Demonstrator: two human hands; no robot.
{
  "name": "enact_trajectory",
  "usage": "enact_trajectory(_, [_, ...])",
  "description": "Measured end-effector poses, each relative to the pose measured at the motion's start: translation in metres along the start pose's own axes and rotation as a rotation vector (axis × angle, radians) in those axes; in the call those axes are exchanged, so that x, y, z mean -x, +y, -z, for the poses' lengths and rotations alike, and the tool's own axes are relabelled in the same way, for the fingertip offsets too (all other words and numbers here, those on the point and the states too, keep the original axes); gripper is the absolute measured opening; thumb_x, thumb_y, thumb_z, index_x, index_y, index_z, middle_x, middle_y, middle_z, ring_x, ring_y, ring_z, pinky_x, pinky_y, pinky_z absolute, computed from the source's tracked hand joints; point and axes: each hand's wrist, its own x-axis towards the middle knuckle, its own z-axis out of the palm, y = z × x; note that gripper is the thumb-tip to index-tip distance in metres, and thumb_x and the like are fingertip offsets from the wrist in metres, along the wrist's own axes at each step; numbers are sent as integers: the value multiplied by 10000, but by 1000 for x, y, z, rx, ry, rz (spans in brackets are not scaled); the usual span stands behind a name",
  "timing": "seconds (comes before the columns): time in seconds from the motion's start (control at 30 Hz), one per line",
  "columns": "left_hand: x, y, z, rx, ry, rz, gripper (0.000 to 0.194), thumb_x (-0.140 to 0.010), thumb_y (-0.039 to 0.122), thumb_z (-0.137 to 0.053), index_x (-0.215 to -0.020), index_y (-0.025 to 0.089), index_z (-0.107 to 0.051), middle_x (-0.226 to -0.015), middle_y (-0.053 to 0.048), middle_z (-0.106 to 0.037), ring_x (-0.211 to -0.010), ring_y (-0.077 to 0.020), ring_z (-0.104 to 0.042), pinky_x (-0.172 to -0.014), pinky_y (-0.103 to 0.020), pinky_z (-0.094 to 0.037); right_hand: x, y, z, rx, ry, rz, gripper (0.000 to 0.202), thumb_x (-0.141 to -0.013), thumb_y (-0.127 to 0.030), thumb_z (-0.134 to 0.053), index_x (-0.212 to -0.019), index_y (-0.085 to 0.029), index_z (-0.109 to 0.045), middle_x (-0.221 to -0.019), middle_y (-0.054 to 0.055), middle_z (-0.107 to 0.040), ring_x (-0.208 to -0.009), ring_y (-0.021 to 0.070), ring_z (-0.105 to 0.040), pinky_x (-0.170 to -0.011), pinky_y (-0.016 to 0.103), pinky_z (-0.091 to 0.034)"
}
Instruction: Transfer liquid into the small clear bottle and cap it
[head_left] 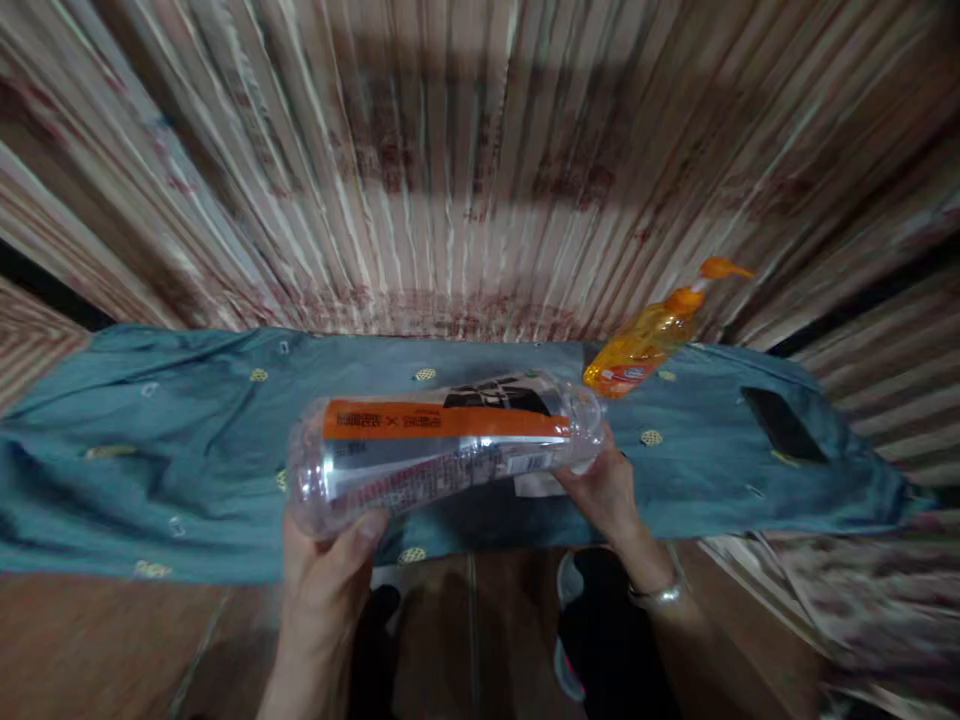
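Note:
A large clear plastic bottle [450, 445] with an orange, silver and black printed label lies sideways in the air above the cloth-covered surface. My left hand [326, 560] grips its left end from below, the thumb pressed on the near side. At the other end, my right hand [604, 490] closes around the narrower part, its fingers partly hidden behind the plastic. Some white piece, perhaps paper, shows under the bottle beside my right hand; I cannot make out what it is.
A teal patterned cloth [187, 430] covers the long narrow surface. On it, a pump bottle [637, 350] of orange liquid stands at the back right, and a dark phone [782, 425] lies at the right. A striped curtain [480, 180] hangs close behind. Tiled floor [495, 640] lies below.

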Motion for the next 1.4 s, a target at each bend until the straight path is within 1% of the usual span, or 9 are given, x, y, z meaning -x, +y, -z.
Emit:
enact_trajectory(0.13, [1,1,2,-13,-5,7,780,-606,280,-871,-1333,336,-596,-1384,-58,-625,-1119,-321,-677,-892,-441,-621,-1,4,-3,7,20,26,776,-693,-521,-654,-1338,-102,-558,-1084,165,-760,-916,346,-743,-789,459,-596])
enact_trajectory(0.23, [0,0,4,-5,-4,2,763,-602,291,-876,-1315,332,-610,-1358,-56,-641,-1133,-319,-667,-888,-433,-623,-1,4,-3,26,31,44,759,-711,-535,-648,-1335,-112,-553,-1092,161,-762,-910,343,-744,-778,458,-599])
enact_trajectory(0.43, [-1,-1,6,-10,-15,6,788,-597,301,-875,-1331,335,-593,-1343,-62,-648,-1074,-323,-695,-817,-422,-642,0,4,-2,39,45,72,748,-744,-544,-639,-1347,-114,-533,-1065,157,-765,-892,332,-745,-764,449,-603])
enact_trajectory(0.63, [0,-2,7,-4,-26,-1,770,-614,310,-869,-1330,338,-587,-1298,-57,-674,-1084,-317,-695,-894,-448,-617,-1,5,-3,38,51,91,719,-733,-507,-642,-1333,-128,-528,-1045,149,-760,-891,332,-743,-767,447,-600])
enact_trajectory(0.8, [-2,-4,9,-2,-42,11,761,-614,309,-872,-1321,336,-593,-1287,-60,-677,-1065,-309,-703,-874,-434,-622,-1,4,-3,23,56,73,726,-722,-502,-628,-1334,-123,-536,-1035,153,-763,-883,331,-746,-770,473,-605])
enact_trajectory(1.0, [-5,-9,12,24,-69,-71,780,-568,313,-891,-1293,307,-604,-1200,-71,-707,-984,-301,-724,-811,-416,-639,0,2,-1,12,41,66,717,-728,-508,-631,-1333,-136,-534,-1060,151,-763,-892,331,-747,-777,500,-608])
enact_trajectory(1.13, [-1,-3,8,0,-27,5,738,-602,310,-882,-1283,328,-600,-1193,-63,-711,-1020,-301,-713,-853,-443,-626,0,2,-1,22,32,52,737,-721,-506,-636,-1343,-124,-531,-1050,155,-761,-898,334,-747,-784,491,-608])
enact_trajectory(1.27, [1,-1,5,-16,-21,6,713,-581,345,-894,-1242,302,-630,-1192,-72,-709,-1021,-296,-709,-878,-442,-615,-1,2,-1,27,30,46,731,-717,-502,-634,-1341,-134,-540,-1088,158,-757,-942,336,-742,-805,471,-601])
enact_trajectory(1.4, [0,-1,5,-11,11,-2,712,-568,311,-892,-1232,315,-636,-1226,-65,-693,-1050,-290,-692,-880,-430,-613,-1,3,-2,29,36,55,740,-720,-512,-636,-1344,-128,-533,-1104,163,-755,-952,338,-740,-807,467,-598])
